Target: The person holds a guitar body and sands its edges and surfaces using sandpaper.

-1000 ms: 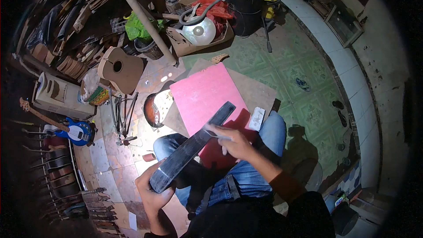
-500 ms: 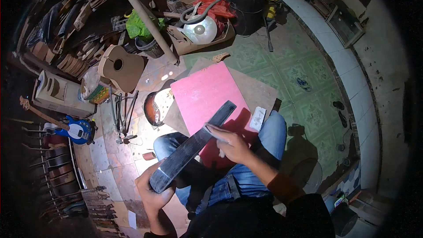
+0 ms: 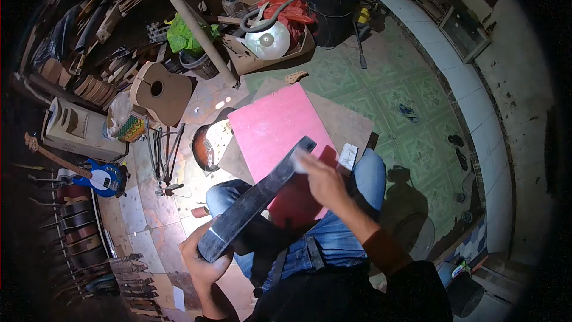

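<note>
A long dark block (image 3: 253, 203) lies slanted above my lap, its far end over a pink board (image 3: 280, 125). My left hand (image 3: 204, 259) is wrapped round the near end of the block from below. Near the far end, my right hand (image 3: 322, 182) presses on the block's upper face, its fingers blurred and closed over something pale that I cannot make out. A small white block with dark marks (image 3: 348, 157) rests beside my right knee, at the pink board's edge.
Beneath the pink board is a brown board (image 3: 351, 124). A sunburst guitar body (image 3: 208, 146) lies to its left. Farther left are a folded metal stand (image 3: 164, 161), an acoustic guitar body (image 3: 164, 95) and a blue bass (image 3: 104, 179). A black bucket (image 3: 330, 18) stands at the back.
My right hand has slid up along the dark block towards its far end. My left hand keeps its hold on the near end, and the view has shifted slightly.
</note>
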